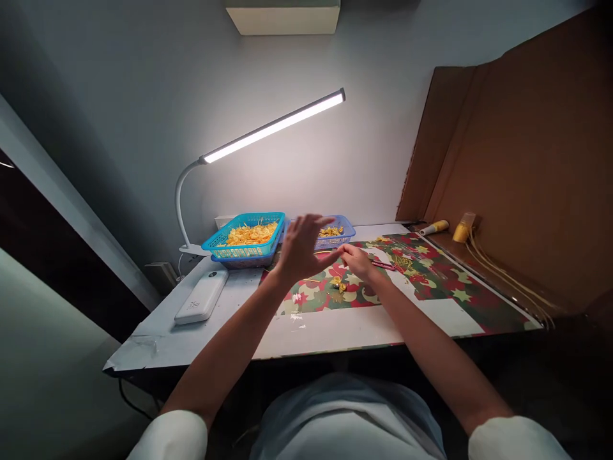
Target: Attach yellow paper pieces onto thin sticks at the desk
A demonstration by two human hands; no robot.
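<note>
My left hand (pixel 301 246) is raised over the table with its fingers stretched out. Its thumb points right and meets the fingertips of my right hand (pixel 357 260). That right hand is closed in a pinch; whatever lies between the fingers is too small to make out. Below the hands, a small gold and dark piece (pixel 339 284) rests on the patterned covering (pixel 306 300). Just right of my right hand lies a pink-red tool (pixel 384 265), its kind unclear. Thin yellow-gold bits (pixel 407 265) are scattered beyond it.
A blue basket (pixel 244 249) of yellow strips stands back left, stacked on another. Behind my left hand is a purple basket (pixel 347 239) with gold pieces. A white power bank (pixel 202 297), a lamp (pixel 272 128), a glue-like bottle (pixel 435 227) and cardboard (pixel 517 172) surround the work area.
</note>
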